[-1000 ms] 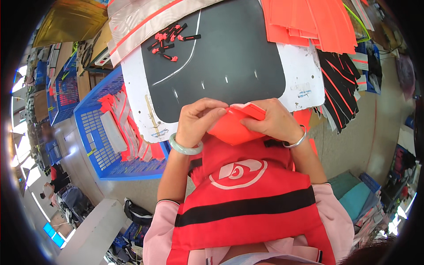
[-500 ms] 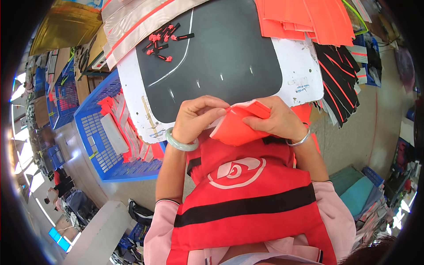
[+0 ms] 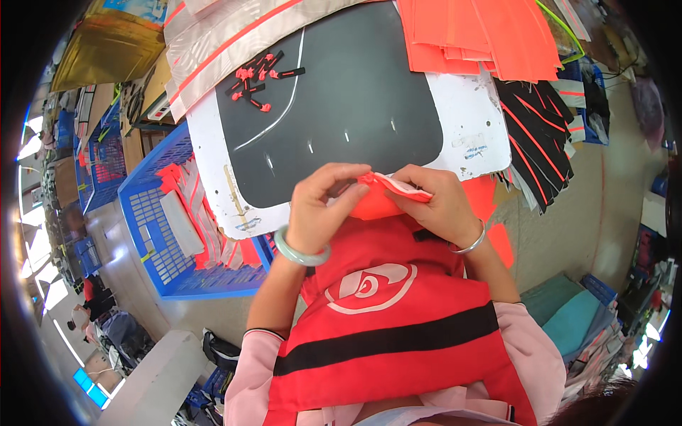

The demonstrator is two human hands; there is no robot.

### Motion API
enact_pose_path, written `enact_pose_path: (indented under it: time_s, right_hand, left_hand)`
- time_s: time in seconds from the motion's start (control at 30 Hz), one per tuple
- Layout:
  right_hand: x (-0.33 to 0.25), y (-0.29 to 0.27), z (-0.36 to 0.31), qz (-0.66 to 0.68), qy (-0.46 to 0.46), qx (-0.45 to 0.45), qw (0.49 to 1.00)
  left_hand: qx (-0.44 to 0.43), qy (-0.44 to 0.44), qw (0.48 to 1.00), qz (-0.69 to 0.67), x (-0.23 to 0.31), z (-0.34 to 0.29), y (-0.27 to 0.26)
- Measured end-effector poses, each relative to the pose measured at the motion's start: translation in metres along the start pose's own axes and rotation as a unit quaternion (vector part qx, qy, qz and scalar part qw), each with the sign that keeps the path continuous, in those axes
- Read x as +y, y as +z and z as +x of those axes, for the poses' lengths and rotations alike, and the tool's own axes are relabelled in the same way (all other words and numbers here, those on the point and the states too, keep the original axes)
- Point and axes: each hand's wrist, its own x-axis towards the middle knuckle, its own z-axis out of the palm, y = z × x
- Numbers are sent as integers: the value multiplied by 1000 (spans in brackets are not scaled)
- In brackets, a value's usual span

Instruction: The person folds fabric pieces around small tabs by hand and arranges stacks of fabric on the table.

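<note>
Centrally, a folded orange-red fabric piece [image 3: 378, 206] is held in the air between the fingertips of both hands, above the lap and just short of the near edge of the table. Its upper edge, which shows a pale layer along the fold, runs from the left fingertips to the right thumb.

The left hand [image 3: 318, 207] has its thumb and index finger closed on the left end of this edge. The right hand [image 3: 442, 206] is clamped on the opposite end, thumb on the near side. The exact contact of the remaining fingers is hidden.

Behind the left fingers, a pale green bangle [image 3: 302, 255] encircles the wrist; behind the right fingers, a silver bangle [image 3: 470, 245] does the same. Below the fingertips lies a red apron [image 3: 383, 334] with a black band.

Directly beyond the fingertips is a white table [image 3: 477, 106] with a dark grey panel [image 3: 348, 92]. Small black tabs with coral ends [image 3: 247, 74] lie in a loose cluster on this panel, beyond and left of the left fingers. Farther out in that direction are grey strips with a coral line [image 3: 245, 42].

Beyond and right of the right fingers, a stack of orange fabric [image 3: 490, 35] overlies the table; nearer, black strips with orange lines [image 3: 533, 138] hang at its right edge. Well left of the left fingers, a blue basket [image 3: 213, 282] contains orange and grey pieces [image 3: 199, 206].
</note>
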Motion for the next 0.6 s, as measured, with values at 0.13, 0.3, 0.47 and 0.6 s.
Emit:
enact_pose_path:
  time_s: [0.13, 0.3, 0.47, 0.6]
  right_hand:
    - [-2, 7, -3, 63, -5, 19, 998]
    - [-4, 1, -4, 155, 8, -14, 988]
    - [0, 8, -7, 455, 76, -35, 887]
    - [-12, -1, -5, 375, 38, -64, 924]
  left_hand:
    - [75, 99, 992, 39, -13, -16, 29]
    - [95, 123, 986, 61, -10, -22, 30]
    - [71, 150, 986, 25, 2, -24, 29]
    - [47, 184, 980, 56, 6, -22, 28]
